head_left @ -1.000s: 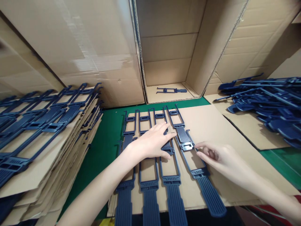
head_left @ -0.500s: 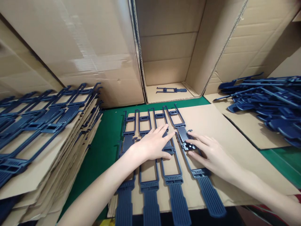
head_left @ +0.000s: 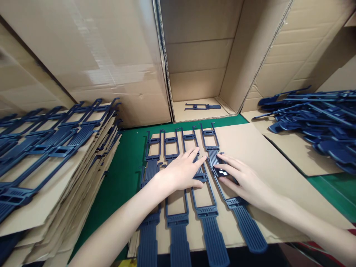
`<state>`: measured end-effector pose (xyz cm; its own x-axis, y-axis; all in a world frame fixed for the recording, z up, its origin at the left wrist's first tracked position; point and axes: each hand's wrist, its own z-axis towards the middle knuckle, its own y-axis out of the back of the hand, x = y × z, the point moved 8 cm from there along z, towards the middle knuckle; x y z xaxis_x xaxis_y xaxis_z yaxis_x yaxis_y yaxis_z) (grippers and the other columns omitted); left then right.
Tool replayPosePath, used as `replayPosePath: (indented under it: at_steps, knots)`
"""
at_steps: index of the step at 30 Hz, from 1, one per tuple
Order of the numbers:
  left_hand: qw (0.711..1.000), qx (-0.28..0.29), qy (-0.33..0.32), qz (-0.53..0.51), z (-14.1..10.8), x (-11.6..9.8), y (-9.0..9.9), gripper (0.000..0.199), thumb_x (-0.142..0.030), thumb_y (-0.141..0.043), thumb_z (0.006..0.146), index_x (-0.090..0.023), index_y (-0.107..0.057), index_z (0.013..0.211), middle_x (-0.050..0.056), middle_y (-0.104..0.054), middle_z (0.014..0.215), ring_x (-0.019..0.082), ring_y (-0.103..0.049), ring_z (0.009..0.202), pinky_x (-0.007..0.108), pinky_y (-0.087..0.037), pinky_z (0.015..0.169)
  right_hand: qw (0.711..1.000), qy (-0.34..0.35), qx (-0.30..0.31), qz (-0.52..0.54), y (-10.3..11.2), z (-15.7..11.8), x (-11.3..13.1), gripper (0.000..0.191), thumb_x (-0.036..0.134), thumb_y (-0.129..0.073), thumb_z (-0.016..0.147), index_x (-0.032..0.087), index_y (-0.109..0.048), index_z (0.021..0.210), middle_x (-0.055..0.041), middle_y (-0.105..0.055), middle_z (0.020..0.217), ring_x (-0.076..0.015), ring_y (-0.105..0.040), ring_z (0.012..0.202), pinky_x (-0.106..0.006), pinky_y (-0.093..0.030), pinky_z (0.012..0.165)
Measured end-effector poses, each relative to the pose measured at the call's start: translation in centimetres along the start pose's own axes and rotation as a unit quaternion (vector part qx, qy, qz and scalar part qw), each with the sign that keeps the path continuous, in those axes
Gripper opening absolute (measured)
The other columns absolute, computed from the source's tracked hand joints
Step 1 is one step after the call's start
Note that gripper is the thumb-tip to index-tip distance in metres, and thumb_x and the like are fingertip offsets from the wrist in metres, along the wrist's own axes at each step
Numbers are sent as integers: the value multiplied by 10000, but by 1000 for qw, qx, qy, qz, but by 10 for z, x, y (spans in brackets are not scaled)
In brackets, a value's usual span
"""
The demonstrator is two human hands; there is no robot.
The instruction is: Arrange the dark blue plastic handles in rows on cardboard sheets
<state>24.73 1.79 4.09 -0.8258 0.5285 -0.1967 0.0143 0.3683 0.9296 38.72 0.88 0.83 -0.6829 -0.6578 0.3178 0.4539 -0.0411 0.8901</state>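
Observation:
Dark blue plastic frames with ribbed ends lie in upper and lower rows on a cardboard sheet (head_left: 244,144). My left hand (head_left: 182,170) rests flat, fingers spread, over the middle of the left and centre frames, where the rows overlap. At the rightmost column, my right hand (head_left: 239,178) has its thumb and fingers around the crosspiece of the lower blue frame (head_left: 250,230), beside the ribbed end of the upper blue frame (head_left: 210,138). A small black-and-white patch shows between those fingers.
Layered cardboard sheets (head_left: 75,193) with blue frames stand at left. An upright cardboard box (head_left: 200,55) behind holds one blue frame (head_left: 203,106). A heap of blue parts (head_left: 319,126) lies at right. Green surface (head_left: 119,178) shows between.
My right hand has shifted slightly left. The rightmost upper frame has turned straighter, its far end moving right. My left hand stays nearly still.

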Motion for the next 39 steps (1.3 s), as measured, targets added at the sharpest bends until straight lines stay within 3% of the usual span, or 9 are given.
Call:
replayPosePath:
  at_steps: [5,10,17,23,28,31,33,36,39]
  knots:
    - [1000,6,1,6,-1,-1,1,895,-429,-705,783,-126,-237,1484,217,-55,1545,309,-53,1442,449,-196,1151,1000,-1,-3,-14,9,3,2,303,362,-489,915,223,-617,1152,-102,-483,1399,-273,-419,1312,-494,-410,1041]
    - [1000,-6,-4,4,-1,-1,2,886,-420,-712,775,-137,-252,1478,215,-85,1543,318,-86,1439,477,-224,1138,999,20,-35,-8,28,35,-4,294,373,-487,917,234,-606,1148,-93,-565,1310,-254,-497,1240,-472,-425,1015]
    - [1000,-1,-1,5,-1,0,1,880,-432,-704,779,-131,-258,1476,218,-96,1544,337,-97,1437,502,-236,1127,999,46,7,24,1,86,-29,347,384,-470,918,216,-587,1198,-102,-597,1269,-263,-505,1238,-472,-439,1005]
    - [1000,10,5,18,0,1,-2,894,-449,-687,785,-151,-220,1488,219,-80,1550,340,-97,1439,508,-248,1114,994,92,39,41,-10,87,-19,332,337,-460,926,205,-579,1207,-85,-612,1252,-241,-501,1241,-459,-415,1032]
    - [1000,3,7,28,0,1,-3,882,-451,-686,784,-140,-243,1481,226,-86,1548,346,-102,1437,509,-249,1114,993,112,26,14,3,92,-22,335,380,-470,922,203,-607,1171,-97,-573,1305,-250,-493,1246,-457,-418,1025]
    - [999,2,13,30,0,1,-3,882,-450,-683,790,-138,-237,1485,225,-79,1547,342,-96,1438,503,-237,1121,995,86,-29,-51,32,98,-50,342,371,-446,925,175,-629,1138,-104,-612,1244,-250,-518,1211,-426,-423,1012]
    - [999,4,14,29,0,1,-3,884,-448,-683,792,-139,-232,1487,225,-75,1547,340,-94,1438,496,-234,1124,991,44,-41,-123,53,99,-84,350,367,-432,922,165,-634,1125,-105,-616,1230,-251,-543,1170,-404,-423,1001]
    - [999,9,17,32,-1,2,-3,878,-451,-674,799,-143,-227,1489,218,-67,1550,337,-88,1439,490,-233,1127,955,-87,6,-284,81,98,-159,379,369,-436,899,181,-589,1190,-112,-562,1301,-283,-524,1176,-418,-432,957]
    - [999,10,20,38,-1,2,-2,891,-458,-672,798,-146,-212,1494,215,-60,1552,331,-78,1440,480,-234,1128,926,-174,24,-335,112,93,-224,446,278,-485,845,132,-534,1264,-193,-474,1372,-374,-453,1227,-522,-402,937]
